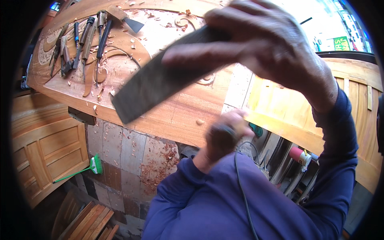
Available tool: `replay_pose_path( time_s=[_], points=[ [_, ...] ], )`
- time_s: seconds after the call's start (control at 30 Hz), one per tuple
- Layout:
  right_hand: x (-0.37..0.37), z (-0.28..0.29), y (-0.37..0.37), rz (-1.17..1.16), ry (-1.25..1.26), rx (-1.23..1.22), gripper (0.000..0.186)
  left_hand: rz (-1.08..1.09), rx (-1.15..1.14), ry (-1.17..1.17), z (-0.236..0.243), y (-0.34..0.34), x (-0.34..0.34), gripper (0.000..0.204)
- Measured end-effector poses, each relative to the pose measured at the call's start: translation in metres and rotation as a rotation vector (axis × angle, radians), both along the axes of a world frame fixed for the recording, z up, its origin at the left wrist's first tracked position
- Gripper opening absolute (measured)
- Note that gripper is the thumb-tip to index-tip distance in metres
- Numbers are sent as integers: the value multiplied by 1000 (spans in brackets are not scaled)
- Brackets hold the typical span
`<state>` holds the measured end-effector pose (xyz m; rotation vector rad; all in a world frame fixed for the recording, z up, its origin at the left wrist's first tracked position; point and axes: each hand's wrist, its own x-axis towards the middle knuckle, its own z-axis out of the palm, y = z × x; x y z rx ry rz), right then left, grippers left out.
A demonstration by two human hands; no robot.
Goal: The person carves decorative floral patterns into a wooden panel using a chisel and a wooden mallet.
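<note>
My right hand [264, 44] is raised high at the top centre, fingers closed round a long, dark flat block [148, 84] that slants down to the left over the carved wooden panel [176, 120]. My left hand [224, 132] is low, near the panel's front edge, blurred and closed round a tool with a dark rounded end and a lighter part, perhaps a handle; the rest of it is unclear. Several carving chisels and gouges [82, 44] lie on the panel's left part among curly wood shavings, beside a wide blade with a wooden handle [134, 25].
Pale wooden panels [288, 116] lie at the right, a red cylinder [296, 154] below them. A panelled wooden door [64, 144] stands at the left, with a green broom [96, 164], slatted wood [92, 222] and a shaving-strewn tiled floor [132, 156]. A cord hangs across my front.
</note>
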<state>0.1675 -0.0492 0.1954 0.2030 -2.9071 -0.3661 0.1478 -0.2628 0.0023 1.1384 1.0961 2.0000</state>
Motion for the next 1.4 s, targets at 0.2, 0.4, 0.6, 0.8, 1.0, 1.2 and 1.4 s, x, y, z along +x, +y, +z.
replay_pose_path(
  time_s=[0.2,0.4,0.6,0.8,1.0,1.2,1.4],
  points=[
    [91,-69,1,-552,384,-301,72,-209,6,62,21,-18,-6,51],
    [202,-187,-100,-1096,720,-1288,87,-145,-311,177,35,-33,-63,60],
    [227,-218,-192,-1549,802,-1596,81,321,-278,127,25,-17,-75,77],
    [224,-224,-206,-1640,840,-1607,80,310,-294,175,16,5,-88,67],
    [219,-229,-194,-1544,811,-1650,82,379,-377,115,20,25,-101,68],
    [206,-229,-187,-1512,790,-1673,84,385,-492,-188,16,54,-123,68],
    [200,-229,-193,-1600,753,-1638,85,307,-467,-261,11,70,-142,51]
  ],
)
